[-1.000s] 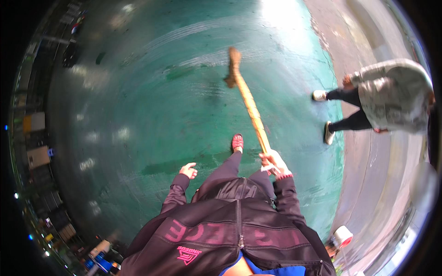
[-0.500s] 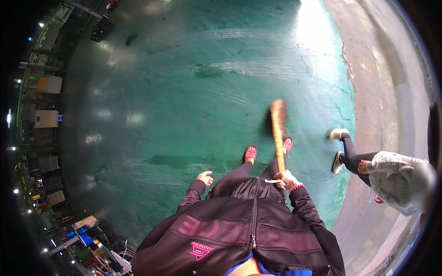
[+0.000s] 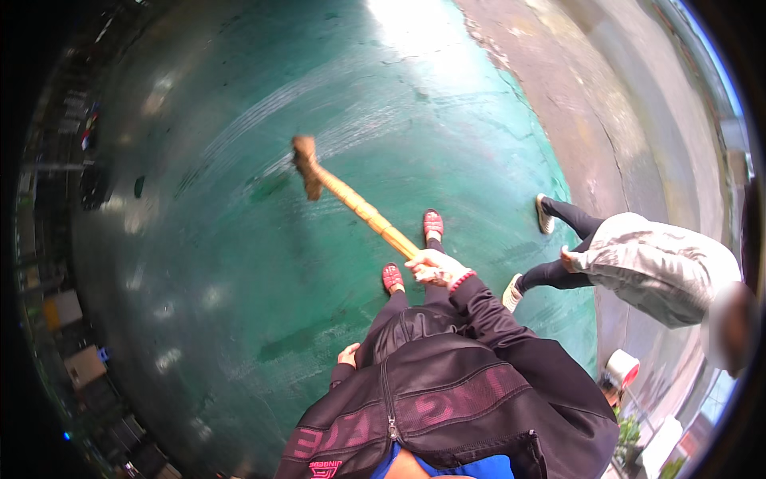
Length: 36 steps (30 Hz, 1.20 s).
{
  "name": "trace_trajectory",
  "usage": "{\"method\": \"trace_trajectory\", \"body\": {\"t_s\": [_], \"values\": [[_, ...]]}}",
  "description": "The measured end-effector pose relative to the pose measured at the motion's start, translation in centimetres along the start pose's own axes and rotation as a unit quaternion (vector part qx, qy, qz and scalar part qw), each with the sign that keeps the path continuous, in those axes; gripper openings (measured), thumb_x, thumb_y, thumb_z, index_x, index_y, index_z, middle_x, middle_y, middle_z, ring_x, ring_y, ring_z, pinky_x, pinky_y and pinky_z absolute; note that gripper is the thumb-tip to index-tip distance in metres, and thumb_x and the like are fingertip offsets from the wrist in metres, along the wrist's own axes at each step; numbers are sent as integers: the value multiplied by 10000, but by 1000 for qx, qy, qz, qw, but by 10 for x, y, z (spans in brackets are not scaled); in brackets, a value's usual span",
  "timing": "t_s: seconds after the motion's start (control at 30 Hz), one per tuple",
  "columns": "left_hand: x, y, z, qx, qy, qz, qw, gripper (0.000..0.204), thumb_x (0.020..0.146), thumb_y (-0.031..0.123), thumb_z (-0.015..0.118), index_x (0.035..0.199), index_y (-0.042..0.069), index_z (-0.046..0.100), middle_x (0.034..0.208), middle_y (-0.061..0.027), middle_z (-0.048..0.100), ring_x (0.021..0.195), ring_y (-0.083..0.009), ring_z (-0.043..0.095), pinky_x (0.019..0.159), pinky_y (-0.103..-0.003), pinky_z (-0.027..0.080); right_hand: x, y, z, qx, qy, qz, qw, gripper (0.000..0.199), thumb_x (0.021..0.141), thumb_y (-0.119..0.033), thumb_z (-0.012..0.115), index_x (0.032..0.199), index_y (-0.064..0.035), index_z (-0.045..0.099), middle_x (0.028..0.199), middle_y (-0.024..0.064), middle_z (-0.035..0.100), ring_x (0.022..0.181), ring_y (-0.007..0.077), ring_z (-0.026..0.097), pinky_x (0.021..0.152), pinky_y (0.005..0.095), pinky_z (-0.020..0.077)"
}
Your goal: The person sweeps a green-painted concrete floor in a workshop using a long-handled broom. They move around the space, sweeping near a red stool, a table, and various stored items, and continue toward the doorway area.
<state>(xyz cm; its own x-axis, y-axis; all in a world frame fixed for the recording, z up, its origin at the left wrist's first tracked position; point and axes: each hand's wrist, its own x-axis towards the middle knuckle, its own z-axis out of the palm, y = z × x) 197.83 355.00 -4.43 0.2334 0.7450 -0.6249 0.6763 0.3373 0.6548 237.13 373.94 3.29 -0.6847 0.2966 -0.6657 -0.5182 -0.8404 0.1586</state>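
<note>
Right hand (image 3: 432, 268) grasps the near end of a yellow-handled broom (image 3: 363, 209), whose brown head (image 3: 306, 169) is forward-left over green floor (image 3: 239, 263), contact indeterminate; left hand (image 3: 349, 354) hangs beside the left thigh (image 3: 378, 327), finger closure not discernible.

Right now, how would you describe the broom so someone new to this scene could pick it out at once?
Start with the wide green floor, then find the person's right hand. From that hand, the broom slants toward the picture's upper left. Its long yellow handle and brown head set it apart from the red shoes nearby.
</note>
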Motion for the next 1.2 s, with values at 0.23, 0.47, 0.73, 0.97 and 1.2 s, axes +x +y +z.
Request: {"method": "trace_trajectory", "body": {"t_s": [0.23, 0.47, 0.73, 0.97, 1.2], "values": [[139, 100, -53, -292, 8, -261, 920, 424, 731, -2, 438, 1146, 82, 408, 756, -115, 564, 570, -163, 544, 470, -267, 468, -130, -21, -118, -43, 265, -362, 893, 295, 642, 67, 546, 784, -68, 326, 502, 9, 341, 322, 94, 337, 293, 237, 275], [186, 198, -75, -201, -12, -155, 967, 417, 743, 18, 420, 1157, 63, 398, 791, -87, 564, 636, -147, 553, 526, -258, 475, -227, -117, -267, 156, 408, -357, 826, 102, 663, -48, 518, 668, 6, 431, 469, 44, 381, 303, 141, 354, 295, 239, 337], [165, 236, -51, -92, -59, -296, 949, 399, 744, -5, 395, 1141, 31, 418, 784, -107, 580, 623, -150, 562, 526, -261, 480, -174, -183, -370, 220, 319, -266, 883, 155, 699, -159, 472, 727, -7, 474, 441, 60, 349, 330, 124, 338, 310, 272, 271], [191, 270, -29, -32, -85, -308, 947, 392, 769, -12, 392, 1156, 48, 401, 790, -107, 572, 632, -154, 560, 541, -264, 483, -45, -135, -185, -292, 536, -178, 772, 361, 584, -96, 546, 895, 58, 447, 875, 211, 539, 804, 314, 557, 651, 350, 463], [252, 301, -45, -74, -73, -207, 973, 371, 787, 6, 376, 1152, 65, 404, 790, -93, 569, 638, -142, 554, 543, -257, 480, -66, -208, -129, 111, 28, -190, 975, 115, 683, -58, 533, 725, 42, 494, 446, 19, 370, 320, 120, 338, 318, 264, 281]]}}
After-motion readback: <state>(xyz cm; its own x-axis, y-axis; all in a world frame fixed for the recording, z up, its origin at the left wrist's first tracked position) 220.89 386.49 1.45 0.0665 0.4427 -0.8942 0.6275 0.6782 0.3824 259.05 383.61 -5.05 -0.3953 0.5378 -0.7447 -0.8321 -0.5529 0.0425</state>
